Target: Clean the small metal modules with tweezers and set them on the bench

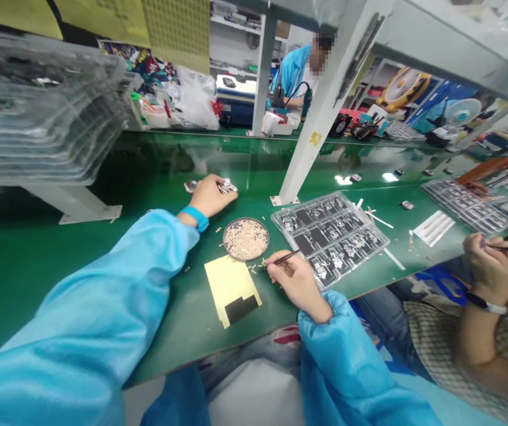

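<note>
My left hand [210, 196] reaches to the back of the green bench, its fingers round a small silvery part [228, 187] whose kind I cannot make out. Another small part [190, 186] lies just left of that hand. My right hand [297, 280] is closed on dark tweezers [288, 257], above the bench. Between the hands stands a round dish [246, 238] full of tiny beige pieces, some scattered around it. A yellow sheet [227, 278] with a black patch [241, 309] lies in front of the dish. Right of it, a clear compartment tray [331, 236] holds several flat black-and-silver parts.
A white post [307, 124] is bolted to the bench behind the tray. Stacked clear trays [45, 124] stand on a raised shelf at left. On the right are a co-worker's hands [491, 266] and a second tray [467, 204]. Another person [292, 71] works beyond the bench.
</note>
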A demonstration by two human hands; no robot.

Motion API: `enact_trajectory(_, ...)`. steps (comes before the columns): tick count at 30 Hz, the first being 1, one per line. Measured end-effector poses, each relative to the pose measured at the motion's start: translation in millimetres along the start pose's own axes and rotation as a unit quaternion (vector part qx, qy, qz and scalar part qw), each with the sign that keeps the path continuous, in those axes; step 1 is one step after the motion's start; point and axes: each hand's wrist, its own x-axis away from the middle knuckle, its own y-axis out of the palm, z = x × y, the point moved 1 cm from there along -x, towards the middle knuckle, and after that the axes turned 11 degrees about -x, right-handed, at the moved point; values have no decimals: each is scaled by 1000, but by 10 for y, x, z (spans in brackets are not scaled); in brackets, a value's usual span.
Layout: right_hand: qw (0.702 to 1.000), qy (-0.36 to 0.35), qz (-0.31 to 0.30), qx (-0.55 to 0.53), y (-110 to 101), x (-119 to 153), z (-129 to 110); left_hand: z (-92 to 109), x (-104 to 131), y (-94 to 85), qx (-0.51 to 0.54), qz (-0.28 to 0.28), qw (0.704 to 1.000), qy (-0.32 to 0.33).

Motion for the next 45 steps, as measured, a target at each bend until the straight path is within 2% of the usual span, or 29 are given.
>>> enact_trajectory(3,995,-48,-78,28,97,32,-35,-41,668,-122,113,-85,990,0)
enact_trajectory(5,992,-41,-112,42,152,52,-34,-61,1117,-165,320,-199,926,-4)
enact_trajectory(6,991,-25,-121,45,171,61,-27,-70,1304,-177,364,-226,903,-4)
enact_trajectory(8,989,-1,-135,54,194,74,-10,-89,1571,-164,394,-260,881,-1)
enact_trajectory(10,987,-4,-145,67,200,84,-4,-107,1701,-111,369,-252,895,4)
enact_trajectory(14,986,-13,-150,77,196,93,-12,-142,1740,9,299,-213,930,23)
enact_trajectory(20,988,3,-147,52,210,108,-34,-190,1758,19,228,-215,948,57)
enact_trajectory(24,994,-75,-84,-2,243,67,-109,-197,1760,11,225,-226,946,61)
enact_trajectory(27,987,-142,-55,59,282,4,-152,-198,1754,17,251,-237,937,48)
enact_trajectory(30,977,-176,-53,110,305,-37,-148,-198,1755,18,273,-253,927,40)
enact_trajectory(45,967,-209,-72,125,343,-58,-117,-215,1761,28,259,-246,933,49)
